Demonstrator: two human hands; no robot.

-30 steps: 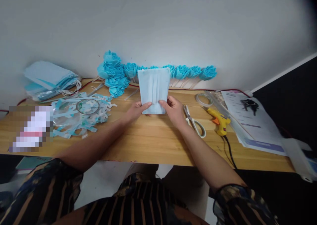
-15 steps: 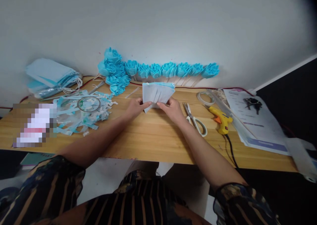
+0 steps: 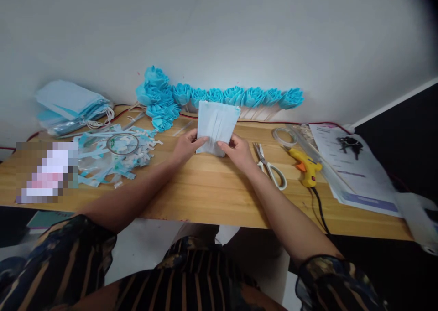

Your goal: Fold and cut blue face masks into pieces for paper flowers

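Observation:
A stack of pale blue face masks (image 3: 218, 124) is held upright above the middle of the table, its pleated face toward me. My left hand (image 3: 189, 146) grips its lower left side, thumb in front and fingers behind. On the lower right side my right hand (image 3: 237, 150) pinches it the same way. The fingers behind the stack are mostly hidden. Just right of my right hand lie white-handled scissors (image 3: 268, 165). Behind the stack, a row of blue flowers (image 3: 255, 95) on thin sticks leans by the wall.
Blue and white scraps (image 3: 102, 165) with a ring-shaped roll (image 3: 122, 144) lie at left, before more masks (image 3: 70, 103). To the right are clear tape (image 3: 285, 137), a yellow glue gun (image 3: 305, 166) with a black cord, papers (image 3: 356, 174) and keys (image 3: 349, 146).
Both hands have turned the stack more upright, so its top edge stands higher and more of its pleated face shows. The things on the table have stayed put.

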